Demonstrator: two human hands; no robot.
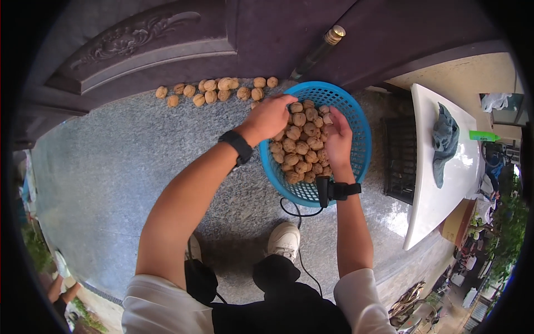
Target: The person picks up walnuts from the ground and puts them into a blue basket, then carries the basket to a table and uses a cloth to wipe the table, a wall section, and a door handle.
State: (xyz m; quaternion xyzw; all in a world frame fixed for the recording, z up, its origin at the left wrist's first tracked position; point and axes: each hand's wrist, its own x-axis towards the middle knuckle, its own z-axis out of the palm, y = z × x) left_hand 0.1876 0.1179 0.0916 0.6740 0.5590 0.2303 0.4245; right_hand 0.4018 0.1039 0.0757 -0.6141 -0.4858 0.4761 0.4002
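Unshelled walnuts (302,147) fill much of a blue plastic basket (313,87) with a perforated wall, which stands on the floor in front of me. My left hand (270,116) reaches over the basket's left rim, its back towards me and its fingertips partly hidden. Inside the right half of the basket, my right hand (338,140) rests against the walnuts with its fingers curled. Whether either hand holds a walnut cannot be made out. More walnuts (211,97) lie loose on the floor left of the basket, along the foot of a dark door.
The carved door panel (167,50) and a dark pole with a brass-coloured cap (335,35) stand beyond the basket. To the right, a grey cloth (444,140) lies on a white tabletop (452,167) near a dark crate (399,156). A black cable (300,225) runs past my shoe (284,239).
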